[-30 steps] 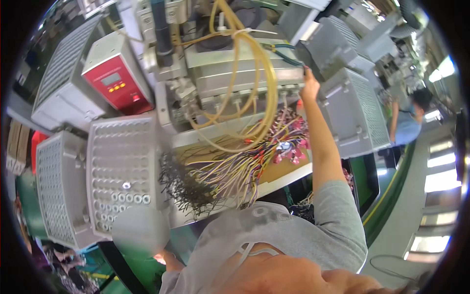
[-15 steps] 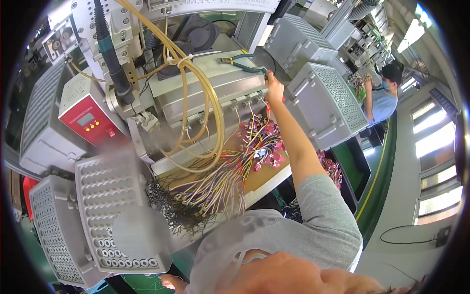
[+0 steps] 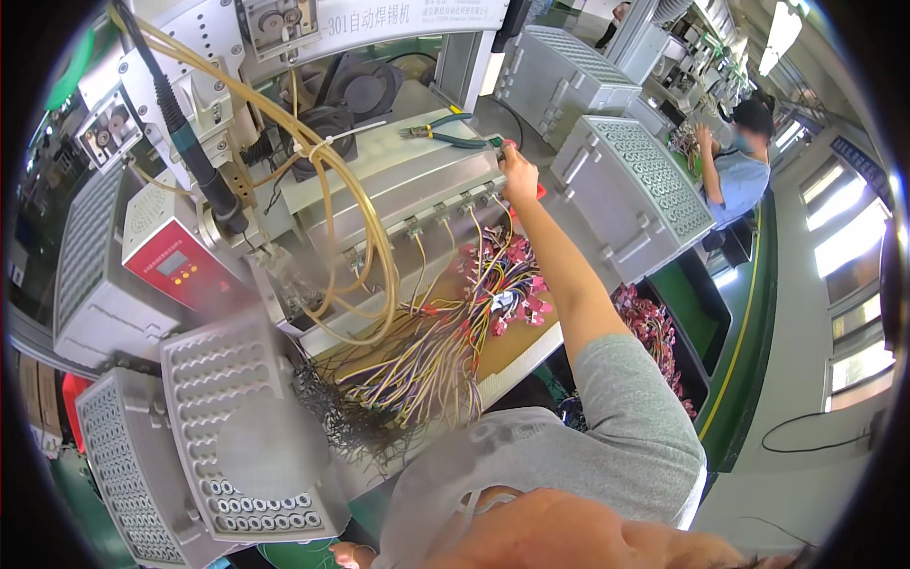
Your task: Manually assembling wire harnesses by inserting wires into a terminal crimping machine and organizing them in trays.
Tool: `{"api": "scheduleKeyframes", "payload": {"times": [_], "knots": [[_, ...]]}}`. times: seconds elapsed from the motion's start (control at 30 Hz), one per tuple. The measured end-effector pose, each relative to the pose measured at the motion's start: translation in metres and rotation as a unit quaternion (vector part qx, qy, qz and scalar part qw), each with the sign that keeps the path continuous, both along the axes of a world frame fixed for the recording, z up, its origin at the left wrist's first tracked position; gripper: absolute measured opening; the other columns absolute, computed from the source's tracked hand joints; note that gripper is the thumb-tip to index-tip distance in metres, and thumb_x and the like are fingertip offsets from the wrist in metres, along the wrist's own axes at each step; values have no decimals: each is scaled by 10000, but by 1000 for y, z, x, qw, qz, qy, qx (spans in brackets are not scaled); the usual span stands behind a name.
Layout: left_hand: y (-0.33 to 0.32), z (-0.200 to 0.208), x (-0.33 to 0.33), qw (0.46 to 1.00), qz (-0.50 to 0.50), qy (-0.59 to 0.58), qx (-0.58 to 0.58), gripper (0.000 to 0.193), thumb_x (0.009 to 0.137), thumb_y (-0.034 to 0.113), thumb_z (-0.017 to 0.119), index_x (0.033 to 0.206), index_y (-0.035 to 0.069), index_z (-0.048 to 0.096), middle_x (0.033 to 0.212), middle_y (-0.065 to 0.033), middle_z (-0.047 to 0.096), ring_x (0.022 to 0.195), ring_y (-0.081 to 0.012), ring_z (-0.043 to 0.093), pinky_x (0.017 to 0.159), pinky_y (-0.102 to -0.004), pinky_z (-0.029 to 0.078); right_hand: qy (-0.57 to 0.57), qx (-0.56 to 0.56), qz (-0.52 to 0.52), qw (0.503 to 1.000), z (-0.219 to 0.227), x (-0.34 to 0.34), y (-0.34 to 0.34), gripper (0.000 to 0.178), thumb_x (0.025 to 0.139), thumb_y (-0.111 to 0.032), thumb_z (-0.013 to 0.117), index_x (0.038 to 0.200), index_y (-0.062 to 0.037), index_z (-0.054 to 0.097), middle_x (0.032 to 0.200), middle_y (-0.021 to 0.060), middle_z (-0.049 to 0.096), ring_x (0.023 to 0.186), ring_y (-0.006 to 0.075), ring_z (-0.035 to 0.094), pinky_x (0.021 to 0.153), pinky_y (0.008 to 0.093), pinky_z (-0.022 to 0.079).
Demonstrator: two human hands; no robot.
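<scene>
My right hand (image 3: 518, 176) reaches to the right end of a long metal cover (image 3: 379, 185). Its fingers are bent closed around a small green and red part there, too hidden to name. Pliers with blue, yellow-trimmed handles (image 3: 450, 131) lie on the cover just left of that hand. Below, wires run from metal clips along the fixture's front to a bundle of coloured wires (image 3: 417, 365) with small red pieces (image 3: 517, 251) on a brown board. At the bottom edge, my left hand (image 3: 353, 555) shows only partly, beside a grey tray; its fingers are unclear.
A grey tray (image 3: 204, 379) with rows of round pieces stands at lower left, partly masked by a blurred disc. A red-fronted control box (image 3: 175, 261), yellowish tubes (image 3: 374, 228) and a soldering head (image 3: 223, 194) are behind it. More grey cases (image 3: 607, 180) and a co-worker (image 3: 739, 175) are right.
The whole view has shifted slightly, so the fixture, pliers and right hand appear farther left. My left hand shows a little farther right at the bottom edge. My right hand stays at the cover's end.
</scene>
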State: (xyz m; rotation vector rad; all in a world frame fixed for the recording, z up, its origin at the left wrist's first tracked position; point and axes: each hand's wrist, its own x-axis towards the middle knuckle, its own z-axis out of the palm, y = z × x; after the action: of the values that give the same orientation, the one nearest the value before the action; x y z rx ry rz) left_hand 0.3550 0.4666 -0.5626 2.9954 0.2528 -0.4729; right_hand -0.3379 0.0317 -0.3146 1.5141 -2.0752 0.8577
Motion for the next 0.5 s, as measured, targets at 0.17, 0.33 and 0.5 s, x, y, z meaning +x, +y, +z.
{"api": "scheduleKeyframes", "payload": {"times": [0.17, 0.33, 0.5], "knots": [[7, 1, 7, 1000, 0, 2, 5, 635, 918, 483, 296, 1008, -48, 631, 1030, -214, 628, 979, -376, 600, 847, -484, 476, 12, -20, 5, 1000, -2, -2, -3, 201, 782, -144, 537, 974, -110, 489, 817, 133, 613, 694, 370, 609, 604, 479, 477], [9, -4, 15, 1000, 24, 18, 5, 626, 904, 501, 318, 1062, -22, 624, 1087, -205, 614, 1014, -362, 589, 875, -461, 466, 20, -22, 25, 999, 1, -2, 1, 222, 749, -82, 543, 959, -109, 476, 819, 128, 612, 745, 369, 607, 625, 467, 473], [12, -7, 16, 1000, 26, -1, 9, 574, 895, 488, 342, 1042, 17, 635, 1069, -184, 623, 993, -343, 599, 850, -446, 477, 25, 9, -3, 1000, 7, 3, 2, 359, 641, 7, 608, 947, -123, 474, 821, 115, 623, 737, 349, 617, 608, 434, 482]]}}
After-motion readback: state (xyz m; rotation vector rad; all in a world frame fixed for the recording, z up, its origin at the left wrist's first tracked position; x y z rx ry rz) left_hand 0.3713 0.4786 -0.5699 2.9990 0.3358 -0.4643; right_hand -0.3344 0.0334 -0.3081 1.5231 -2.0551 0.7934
